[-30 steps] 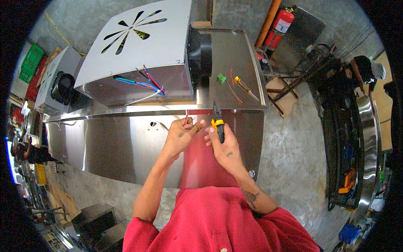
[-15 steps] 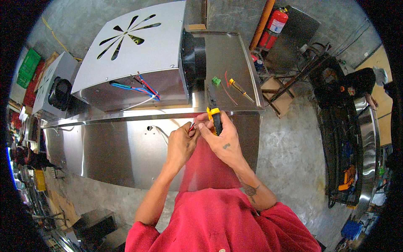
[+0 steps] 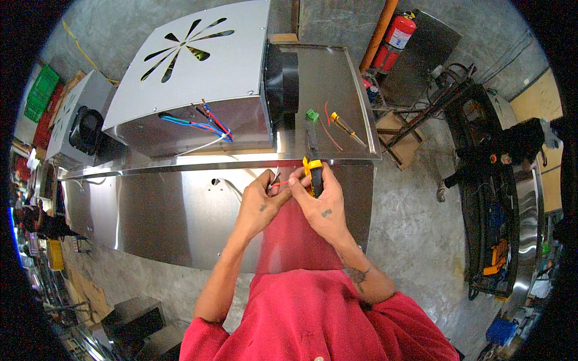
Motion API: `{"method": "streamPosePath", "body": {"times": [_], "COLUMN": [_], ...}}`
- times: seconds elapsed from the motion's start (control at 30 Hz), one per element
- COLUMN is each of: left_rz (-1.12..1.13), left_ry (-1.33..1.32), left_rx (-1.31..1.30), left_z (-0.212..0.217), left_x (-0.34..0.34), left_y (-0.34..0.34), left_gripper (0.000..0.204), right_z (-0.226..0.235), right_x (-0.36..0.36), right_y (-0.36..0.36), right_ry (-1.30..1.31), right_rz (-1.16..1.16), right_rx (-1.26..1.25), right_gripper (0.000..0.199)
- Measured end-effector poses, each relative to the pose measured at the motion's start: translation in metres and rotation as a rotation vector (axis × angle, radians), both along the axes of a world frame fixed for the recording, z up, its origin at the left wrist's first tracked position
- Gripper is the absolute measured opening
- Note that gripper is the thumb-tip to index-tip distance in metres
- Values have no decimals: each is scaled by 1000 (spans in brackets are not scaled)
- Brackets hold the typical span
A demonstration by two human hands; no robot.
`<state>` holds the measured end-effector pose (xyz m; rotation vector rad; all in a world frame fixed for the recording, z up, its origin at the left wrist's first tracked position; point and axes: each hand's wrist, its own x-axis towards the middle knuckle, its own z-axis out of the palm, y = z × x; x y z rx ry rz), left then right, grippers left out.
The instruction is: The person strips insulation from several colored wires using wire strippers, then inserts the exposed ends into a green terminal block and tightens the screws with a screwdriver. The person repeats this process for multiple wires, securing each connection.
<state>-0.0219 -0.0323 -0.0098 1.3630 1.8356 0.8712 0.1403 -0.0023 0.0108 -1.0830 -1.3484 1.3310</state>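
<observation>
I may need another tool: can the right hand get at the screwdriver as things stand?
Probably yes: the screwdriver lies uncovered on the metal ahead of the right hand; nothing tall stands between. That hand holds pliers, which may need setting down.

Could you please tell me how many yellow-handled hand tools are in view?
2: pliers in the right hand, a screwdriver on the metal top; others may be hidden.

I can't see the handle ends of the pliers [image 3: 312, 163] behind that right hand [image 3: 321, 204], nor either end of the red wire [image 3: 281, 183]!
</observation>
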Motion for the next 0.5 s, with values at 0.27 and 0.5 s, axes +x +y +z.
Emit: {"method": "streamPosePath", "body": {"times": [0.27,0.5], "left_rz": [3,180], "left_ry": [-403,-277], "left_rx": [61,105], "left_z": [11,17], "left_x": [-5,4], "left_y": [-3,-5], "left_gripper": [27,24], "right_z": [-29,-36], "right_x": [2,8], "right_y": [5,2], "right_ry": [26,-14], "right_rz": [-69,-24], "right_rx": [62,13], "right_gripper": [22,27]}}
